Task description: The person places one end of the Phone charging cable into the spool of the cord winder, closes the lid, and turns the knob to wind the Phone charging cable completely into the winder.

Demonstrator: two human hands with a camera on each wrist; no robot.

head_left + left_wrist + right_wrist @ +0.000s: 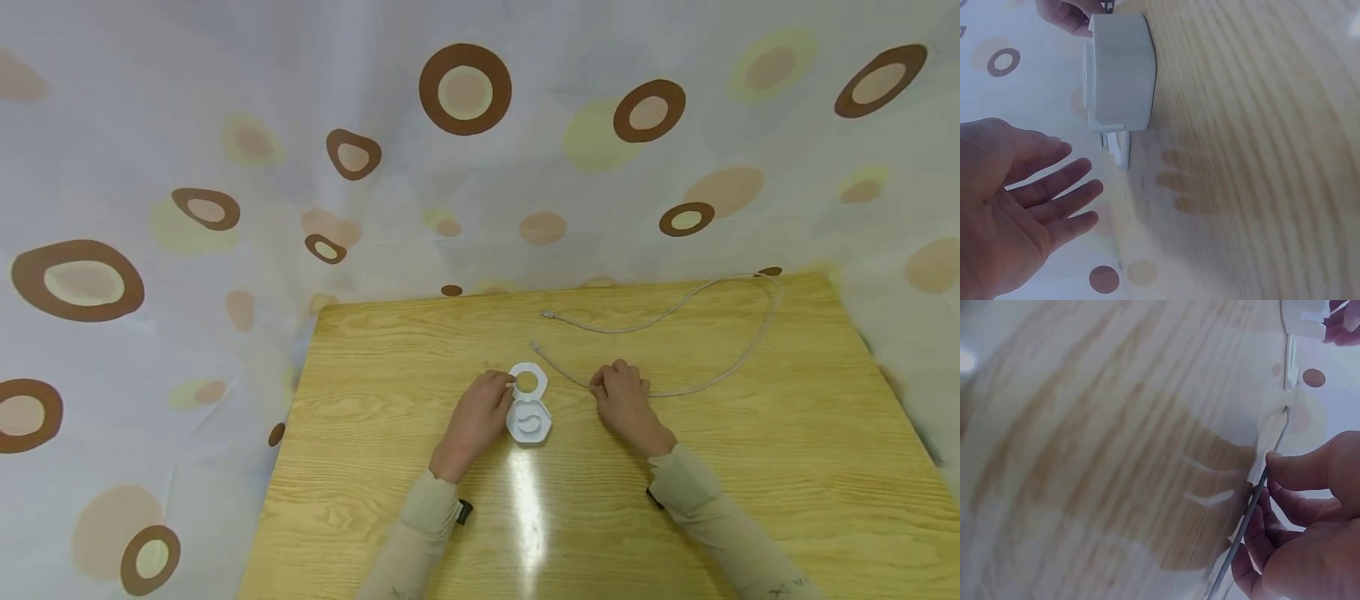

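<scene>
Right grip: my right hand [625, 400] pinches a thin pale-grey cable [1235, 542], thumb on one side and curled fingers on the other; a pinch probably suits something this slim, since a full fist would have little to close around.
Left grip: my left hand [480, 408] holds nothing, its fingers loosely extended and a little spread beside the case; whether a fingertip brushes the lid's left edge I cannot tell.
Case: a white, six-sided, plastic-looking case [528, 437] sits on the counter between my two hands, nearer the left, likely so that hand can steady it.
Lid: the white hexagonal lid with a round hole [542, 380] is folded back on the far side, leaving the hollow and its curved inner divider [535, 426] facing up, within reach of either hand.
Cable ends: the near plug [536, 345] lies just beyond the lid, the far plug [549, 314] farther back; my pinch falls partway along the near length, so that plug is free.
Cable loop: the rest runs right in one wide bend and returns, which I judge lessens tangling.
Counter: light wood-grain top [360, 358], broad enough for the loop to spread.
</scene>
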